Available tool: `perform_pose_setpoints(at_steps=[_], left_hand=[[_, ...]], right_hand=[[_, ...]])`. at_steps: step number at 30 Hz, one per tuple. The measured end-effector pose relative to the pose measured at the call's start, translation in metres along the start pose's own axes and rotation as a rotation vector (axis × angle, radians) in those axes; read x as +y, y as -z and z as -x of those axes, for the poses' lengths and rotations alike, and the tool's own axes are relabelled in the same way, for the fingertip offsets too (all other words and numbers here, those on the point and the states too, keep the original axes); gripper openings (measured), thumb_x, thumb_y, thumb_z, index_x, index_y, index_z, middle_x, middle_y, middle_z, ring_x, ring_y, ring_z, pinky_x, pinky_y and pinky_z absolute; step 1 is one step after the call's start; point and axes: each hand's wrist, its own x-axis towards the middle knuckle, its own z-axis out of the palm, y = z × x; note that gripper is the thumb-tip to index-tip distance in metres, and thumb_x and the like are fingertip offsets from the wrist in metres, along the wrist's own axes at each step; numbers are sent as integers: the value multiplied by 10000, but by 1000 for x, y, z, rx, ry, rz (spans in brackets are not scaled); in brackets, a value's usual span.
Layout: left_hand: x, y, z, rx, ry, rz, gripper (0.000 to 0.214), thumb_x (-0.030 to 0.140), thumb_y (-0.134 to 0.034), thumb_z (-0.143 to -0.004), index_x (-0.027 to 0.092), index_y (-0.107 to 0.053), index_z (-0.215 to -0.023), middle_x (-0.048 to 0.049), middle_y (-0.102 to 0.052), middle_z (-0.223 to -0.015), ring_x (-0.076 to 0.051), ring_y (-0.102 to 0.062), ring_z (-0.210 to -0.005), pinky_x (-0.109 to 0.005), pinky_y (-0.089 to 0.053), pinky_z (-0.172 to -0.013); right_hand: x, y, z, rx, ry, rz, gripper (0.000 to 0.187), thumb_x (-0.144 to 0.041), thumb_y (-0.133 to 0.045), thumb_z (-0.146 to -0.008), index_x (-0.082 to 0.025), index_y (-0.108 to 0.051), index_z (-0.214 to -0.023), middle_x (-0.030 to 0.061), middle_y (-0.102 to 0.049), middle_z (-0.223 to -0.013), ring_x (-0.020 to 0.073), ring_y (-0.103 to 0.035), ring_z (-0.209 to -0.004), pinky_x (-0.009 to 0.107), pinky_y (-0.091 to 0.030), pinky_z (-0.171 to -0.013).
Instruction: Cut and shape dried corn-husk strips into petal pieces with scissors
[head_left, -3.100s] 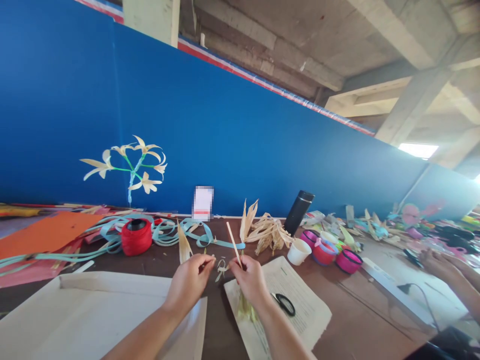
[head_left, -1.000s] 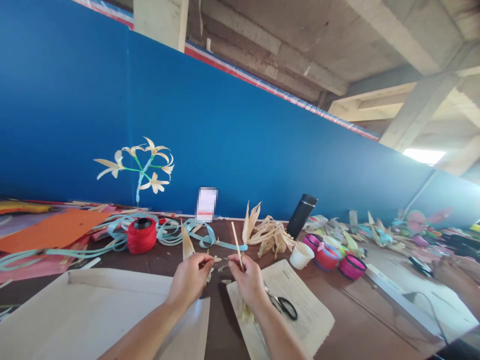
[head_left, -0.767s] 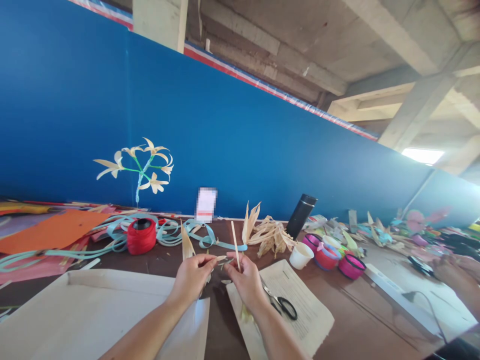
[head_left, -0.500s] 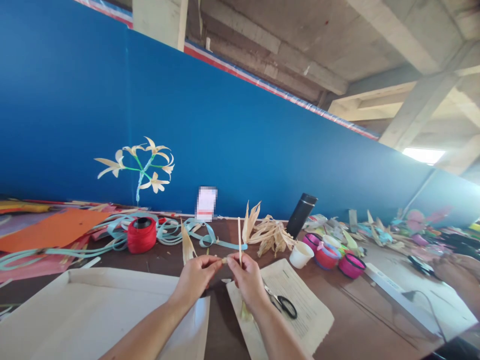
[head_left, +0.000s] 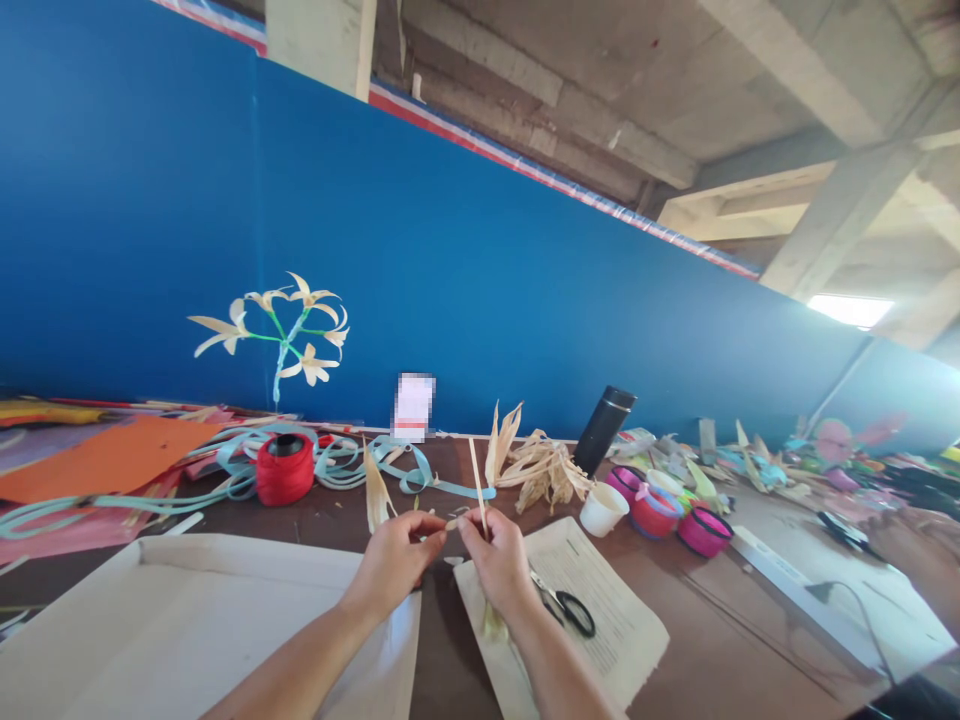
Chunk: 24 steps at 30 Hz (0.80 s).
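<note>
My left hand (head_left: 401, 560) is closed in a pinch. A small pale piece (head_left: 451, 524), too small to name for sure, bridges its fingertips and those of my right hand (head_left: 496, 560). My right fingers are closed around a thin pale stick (head_left: 477, 480), which rises from them and leans slightly left. Just behind my left hand stands a dried corn husk leaf (head_left: 376, 490); whether it touches the hand I cannot tell. Under my right wrist, a pale husk piece (head_left: 493, 625) lies over a printed sheet (head_left: 615, 620), beside black-handled scissors (head_left: 574, 613).
A white open box (head_left: 225, 620) fills the front left. Behind are a red spool (head_left: 285, 468), blue ribbon (head_left: 345, 470), a husk flower spray (head_left: 289, 340), dried husks (head_left: 544, 470), a black bottle (head_left: 604, 430), a white cup (head_left: 602, 510) and a pink container (head_left: 703, 532). Another person's hand (head_left: 911, 545) is at right.
The stick in my right hand has tilted to the left. My left fingers have curled slightly and shifted at the small pale piece. Other things look unmoved.
</note>
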Motion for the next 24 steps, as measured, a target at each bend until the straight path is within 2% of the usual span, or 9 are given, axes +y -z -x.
perform_pose_setpoints(at_steps=[6, 24], left_hand=[[-3, 0, -3, 19, 32, 32, 333, 444, -563, -659, 153, -634, -806, 46, -468, -514, -74, -388, -406, -185, -346, -363], [-7, 0, -9, 27, 80, 98, 362, 453, -583, -645, 130, -640, -799, 46, -472, -515, -66, -399, -401, -187, -333, -374]], right_hand=[[-1, -1, 1, -43, 9, -5, 187, -317, -544, -763, -152, -618, -716, -11, -578, -589, 119, -481, -534, 199, -355, -500], [-2, 0, 2, -19, 14, -28, 217, -327, -532, -765, -145, -650, -774, 0, -591, -600, 129, -492, -548, 209, -395, -524]])
